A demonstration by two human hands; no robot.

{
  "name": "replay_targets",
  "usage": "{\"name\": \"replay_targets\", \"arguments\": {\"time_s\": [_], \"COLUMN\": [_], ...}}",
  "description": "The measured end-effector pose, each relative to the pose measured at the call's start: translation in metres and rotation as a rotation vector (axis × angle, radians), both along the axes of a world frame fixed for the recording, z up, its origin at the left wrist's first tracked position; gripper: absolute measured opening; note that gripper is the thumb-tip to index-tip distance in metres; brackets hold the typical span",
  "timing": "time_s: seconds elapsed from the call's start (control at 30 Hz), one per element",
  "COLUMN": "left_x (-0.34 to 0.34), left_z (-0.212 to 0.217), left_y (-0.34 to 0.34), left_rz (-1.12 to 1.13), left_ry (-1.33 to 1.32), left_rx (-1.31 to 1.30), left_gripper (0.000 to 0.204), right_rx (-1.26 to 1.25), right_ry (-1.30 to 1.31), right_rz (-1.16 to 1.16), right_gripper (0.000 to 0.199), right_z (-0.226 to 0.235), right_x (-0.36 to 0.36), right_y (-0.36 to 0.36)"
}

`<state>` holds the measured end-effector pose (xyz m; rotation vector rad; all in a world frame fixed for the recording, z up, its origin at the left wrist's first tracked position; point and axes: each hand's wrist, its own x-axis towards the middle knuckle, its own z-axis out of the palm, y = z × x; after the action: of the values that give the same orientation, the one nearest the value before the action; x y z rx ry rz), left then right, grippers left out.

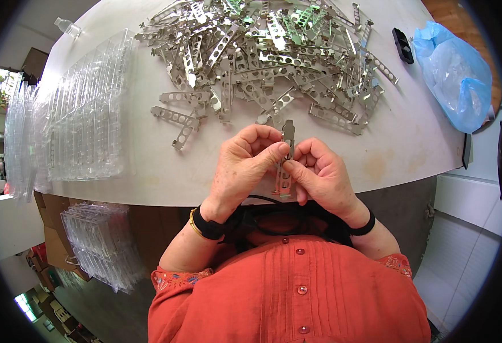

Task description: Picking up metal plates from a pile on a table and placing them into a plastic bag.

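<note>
My left hand (245,157) and my right hand (322,170) meet over the near part of the white table. Between them they pinch one metal bracket (286,132), a long narrow plate with a row of round holes. It points away from me, its stepped tab at the far end. My left thumb and index finger grip it from the left near its upper half; my right thumb presses it from the right, lower down. Just beyond my hands spreads a big loose heap of similar brackets (262,68). A few lie apart at the heap's left near edge.
Clear plastic blister trays (88,114) are stacked on the table's left, with more trays (105,246) below the table edge. A small clear bottle (68,27) lies far left. At far right are a black phone-like object (402,46) and a blue plastic bag (454,77).
</note>
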<state>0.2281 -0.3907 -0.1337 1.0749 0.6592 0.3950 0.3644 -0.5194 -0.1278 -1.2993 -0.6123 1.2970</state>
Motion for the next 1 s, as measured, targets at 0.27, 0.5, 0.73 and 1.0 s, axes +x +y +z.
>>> {"name": "replay_targets", "arguments": {"time_s": [0.27,0.5,0.73,1.0], "left_x": [0.000,0.000,0.000,-0.001], "left_z": [0.002,0.001,0.012,0.011], "left_y": [-0.001,-0.002,-0.006,-0.014], "left_rz": [0.005,0.017,-0.055,-0.129], "left_ry": [0.007,-0.028,0.006,0.076], "left_rx": [-0.001,-0.003,0.010,0.034], "left_gripper": [0.022,0.019,0.016,0.014], "right_rx": [0.017,0.030,0.090,0.136], "right_ry": [-0.006,-0.040,0.003,0.023], "right_rz": [-0.011,-0.020,-0.176,-0.130], "right_gripper": [0.015,0.016,0.021,0.021], "right_z": [0.001,-0.001,-0.005,-0.007], "right_x": [-0.004,0.000,-0.001,0.004], "right_y": [0.000,-0.002,-0.002,-0.006]}}
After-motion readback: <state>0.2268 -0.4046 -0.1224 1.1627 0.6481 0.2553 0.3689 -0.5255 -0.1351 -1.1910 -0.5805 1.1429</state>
